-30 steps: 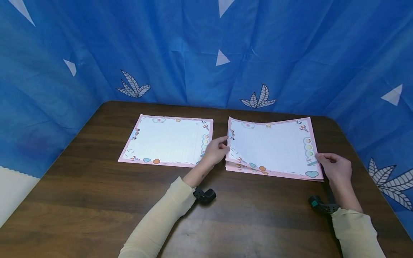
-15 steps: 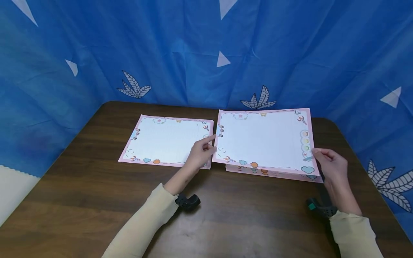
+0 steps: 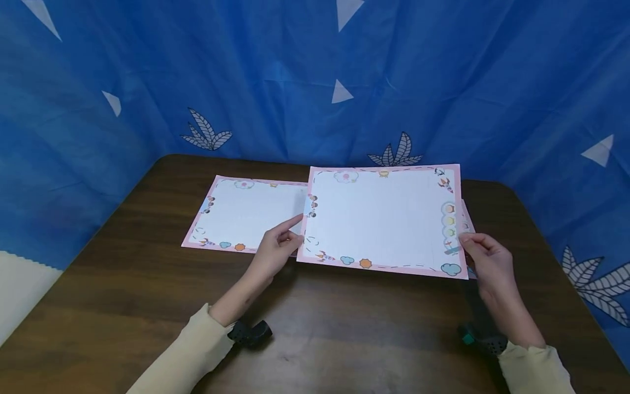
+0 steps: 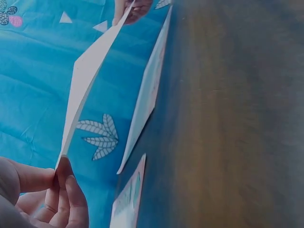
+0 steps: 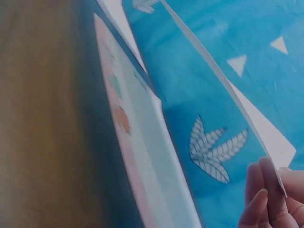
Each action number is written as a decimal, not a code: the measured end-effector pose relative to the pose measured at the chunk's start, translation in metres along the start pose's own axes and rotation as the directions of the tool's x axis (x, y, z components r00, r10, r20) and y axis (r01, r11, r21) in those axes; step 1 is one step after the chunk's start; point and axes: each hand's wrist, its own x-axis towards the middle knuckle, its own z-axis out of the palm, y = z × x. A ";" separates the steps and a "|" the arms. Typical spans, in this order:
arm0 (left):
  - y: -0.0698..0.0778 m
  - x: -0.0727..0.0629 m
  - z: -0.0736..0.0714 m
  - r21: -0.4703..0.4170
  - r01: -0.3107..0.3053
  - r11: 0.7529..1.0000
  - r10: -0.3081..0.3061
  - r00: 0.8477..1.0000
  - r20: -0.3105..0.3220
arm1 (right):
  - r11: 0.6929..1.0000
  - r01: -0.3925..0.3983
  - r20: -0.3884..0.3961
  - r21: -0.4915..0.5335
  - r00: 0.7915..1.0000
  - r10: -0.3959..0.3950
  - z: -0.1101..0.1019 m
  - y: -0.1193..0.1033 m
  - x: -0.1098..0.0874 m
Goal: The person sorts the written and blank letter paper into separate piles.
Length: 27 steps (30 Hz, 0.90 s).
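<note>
Pinching sheet [image 3: 379, 219] between fingers above table [image 3: 334, 334], left edge by left hand [image 3: 274, 249], right edge by right hand [image 3: 491, 266]. In head view, hiding right end of left paper [image 3: 246, 216], most of right paper [image 3: 468, 218].

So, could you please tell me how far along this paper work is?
Apparently done: the left paper lies flat on the table. In hand: a pink-bordered sheet, held up between the left hand and right hand. Probably left: setting that sheet down, and perhaps moving the right paper, also on the table.
</note>
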 end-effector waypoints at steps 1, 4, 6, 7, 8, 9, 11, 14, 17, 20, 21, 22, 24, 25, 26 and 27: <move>0.000 -0.004 -0.003 -0.001 0.001 1.000 -0.001 1.000 0.002 | 1.000 0.012 0.011 -0.016 1.000 -0.012 0.002 0.002 -0.003; -0.002 -0.016 -0.013 0.014 0.003 1.000 -0.004 1.000 0.003 | 0.995 0.044 0.036 -0.089 0.999 -0.041 0.008 0.007 -0.014; -0.003 -0.025 -0.018 0.027 0.005 1.000 -0.005 1.000 0.004 | 0.990 0.065 0.052 -0.126 0.997 -0.059 0.011 0.011 -0.021; -0.003 -0.030 -0.021 0.032 0.005 0.999 -0.006 1.000 0.004 | 0.986 0.077 0.070 -0.145 0.995 -0.067 0.013 0.012 -0.026; -0.003 -0.034 -0.024 0.039 0.006 0.999 -0.007 1.000 0.004 | 0.985 0.084 0.082 -0.153 0.994 -0.072 0.015 0.013 -0.029; -0.004 -0.039 -0.027 0.047 0.006 0.999 -0.006 1.000 0.005 | 0.981 0.096 0.098 -0.168 0.992 -0.081 0.016 0.015 -0.033; -0.004 -0.048 -0.032 0.054 0.004 0.999 -0.004 1.000 0.009 | 0.980 0.104 0.125 -0.171 0.989 -0.083 0.018 0.017 -0.038; -0.005 -0.063 -0.040 0.063 0.002 0.998 -0.003 1.000 0.015 | 0.968 0.129 0.168 -0.213 0.981 -0.093 0.022 0.020 -0.047; -0.005 -0.078 -0.048 0.085 -0.010 0.996 0.008 1.000 0.023 | 0.962 0.132 0.208 -0.239 0.975 -0.082 0.025 0.023 -0.055; -0.005 -0.094 -0.057 0.119 -0.039 0.992 0.035 0.999 0.035 | 0.959 0.100 0.233 -0.265 0.972 -0.037 0.028 0.027 -0.065; -0.006 -0.099 -0.060 0.134 -0.053 0.990 0.048 0.998 0.038 | 0.958 0.082 0.238 -0.275 0.971 -0.015 0.029 0.028 -0.069; -0.006 -0.104 -0.063 0.142 -0.066 0.988 0.061 0.997 0.041 | 0.956 0.063 0.242 -0.286 0.970 0.008 0.030 0.029 -0.072; -0.007 -0.115 -0.067 0.166 -0.081 0.983 0.075 0.996 0.042 | 0.952 0.030 0.248 -0.306 0.968 0.049 0.032 0.033 -0.079; -0.008 -0.120 -0.070 0.177 -0.082 0.981 0.076 0.996 0.042 | 0.949 0.013 0.250 -0.314 0.966 0.069 0.033 0.035 -0.083; -0.009 -0.124 -0.071 0.186 -0.075 0.980 0.069 0.997 0.041 | 0.946 0.000 0.252 -0.324 0.964 0.086 0.034 0.036 -0.085; -0.009 -0.128 -0.073 0.194 -0.055 0.979 0.049 0.998 0.037 | 0.943 -0.013 0.255 -0.332 0.961 0.103 0.034 0.038 -0.088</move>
